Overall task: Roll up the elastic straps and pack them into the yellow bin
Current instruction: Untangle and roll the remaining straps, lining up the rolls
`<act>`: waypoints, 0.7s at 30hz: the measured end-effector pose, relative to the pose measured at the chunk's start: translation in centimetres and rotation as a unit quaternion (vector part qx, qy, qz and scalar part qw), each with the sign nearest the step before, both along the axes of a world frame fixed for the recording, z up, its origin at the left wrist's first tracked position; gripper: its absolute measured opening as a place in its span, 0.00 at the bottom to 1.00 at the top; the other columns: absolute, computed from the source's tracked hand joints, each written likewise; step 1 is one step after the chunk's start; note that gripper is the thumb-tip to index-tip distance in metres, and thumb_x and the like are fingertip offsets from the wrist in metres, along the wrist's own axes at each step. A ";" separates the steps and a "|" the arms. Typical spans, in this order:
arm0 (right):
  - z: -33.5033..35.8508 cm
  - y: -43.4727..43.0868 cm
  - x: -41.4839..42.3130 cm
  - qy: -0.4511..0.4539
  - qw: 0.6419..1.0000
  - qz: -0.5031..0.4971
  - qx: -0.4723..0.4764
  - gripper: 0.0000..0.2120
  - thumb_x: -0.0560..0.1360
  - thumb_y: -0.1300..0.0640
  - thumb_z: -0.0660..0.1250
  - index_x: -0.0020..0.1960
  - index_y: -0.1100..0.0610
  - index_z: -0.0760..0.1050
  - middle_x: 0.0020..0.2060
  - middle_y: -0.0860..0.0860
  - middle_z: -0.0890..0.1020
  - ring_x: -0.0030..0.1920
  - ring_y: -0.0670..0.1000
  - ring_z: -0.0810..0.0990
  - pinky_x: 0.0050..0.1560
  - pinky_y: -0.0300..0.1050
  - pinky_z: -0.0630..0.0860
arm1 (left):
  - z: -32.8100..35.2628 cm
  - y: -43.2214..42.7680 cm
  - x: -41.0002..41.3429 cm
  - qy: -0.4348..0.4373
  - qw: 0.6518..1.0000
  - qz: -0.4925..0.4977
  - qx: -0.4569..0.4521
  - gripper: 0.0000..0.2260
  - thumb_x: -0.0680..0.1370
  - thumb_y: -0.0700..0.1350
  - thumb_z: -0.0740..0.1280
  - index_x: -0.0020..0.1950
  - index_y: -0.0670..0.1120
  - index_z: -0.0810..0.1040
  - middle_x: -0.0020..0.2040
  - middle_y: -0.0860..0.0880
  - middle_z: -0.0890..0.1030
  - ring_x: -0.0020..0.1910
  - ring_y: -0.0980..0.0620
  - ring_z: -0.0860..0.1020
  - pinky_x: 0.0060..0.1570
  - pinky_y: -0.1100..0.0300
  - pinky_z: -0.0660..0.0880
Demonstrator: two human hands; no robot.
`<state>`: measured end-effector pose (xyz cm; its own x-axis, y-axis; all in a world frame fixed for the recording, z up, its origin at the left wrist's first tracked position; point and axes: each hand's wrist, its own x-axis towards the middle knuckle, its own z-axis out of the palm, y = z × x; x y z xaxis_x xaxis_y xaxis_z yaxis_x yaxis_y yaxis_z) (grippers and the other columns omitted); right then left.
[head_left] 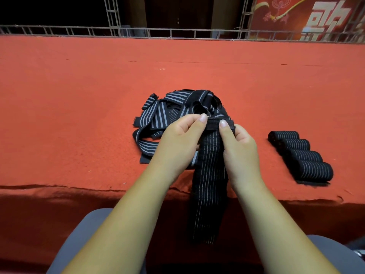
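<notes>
The red table [79, 115] lies bare on its left half and behind the middle, up to the metal truss [177, 33] at the far edge. A pile of loose straps [158, 115] blocks the centre, and a hanging strap [209, 175] drapes over the near edge. To the right sits a row of four rolled straps [300, 155], with a bare lane between it and the pile.

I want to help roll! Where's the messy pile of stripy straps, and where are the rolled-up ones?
Tangled pile of black grey-striped elastic straps [158, 115]: head view, left striped band.
Row of four rolled black straps [302, 155]: head view, third roll's side.
</notes>
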<state>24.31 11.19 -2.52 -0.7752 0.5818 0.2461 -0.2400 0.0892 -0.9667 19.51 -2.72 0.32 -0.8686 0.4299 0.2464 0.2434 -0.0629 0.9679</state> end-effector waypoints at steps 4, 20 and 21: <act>-0.3 0.0 -0.2 -0.001 0.999 -0.021 0.025 0.16 0.84 0.42 0.69 0.47 0.52 0.84 0.40 0.47 0.87 0.40 0.47 0.82 0.45 0.54 0.78 | -0.3 -0.1 -0.1 0.067 0.997 0.006 -0.026 0.14 0.86 0.51 0.67 0.54 0.42 0.86 0.48 0.38 0.86 0.45 0.46 0.82 0.54 0.38 0.82; -0.7 -2.0 0.5 -0.168 0.956 0.225 -0.082 0.25 0.84 0.34 0.63 0.62 0.52 0.87 0.55 0.52 0.90 0.58 0.54 0.89 0.68 0.61 0.81 | -0.9 0.3 -3.3 -0.222 0.941 0.072 0.246 0.20 0.82 0.48 0.72 0.69 0.38 0.81 0.65 0.37 0.85 0.69 0.39 0.82 0.75 0.37 0.74; -0.9 -2.3 0.7 -0.178 0.945 0.254 -0.099 0.24 0.84 0.36 0.65 0.63 0.54 0.86 0.55 0.55 0.90 0.56 0.56 0.89 0.67 0.61 0.81 | -1.0 0.1 -3.8 -0.224 0.938 0.087 0.250 0.24 0.79 0.50 0.73 0.70 0.38 0.80 0.66 0.38 0.85 0.70 0.39 0.81 0.75 0.37 0.73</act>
<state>25.01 8.94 -3.39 -0.9803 0.1187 -0.1577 0.1405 -0.1415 -0.9799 15.73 -2.66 -0.66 -0.9795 0.1995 -0.0272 -0.1318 -0.5331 0.8357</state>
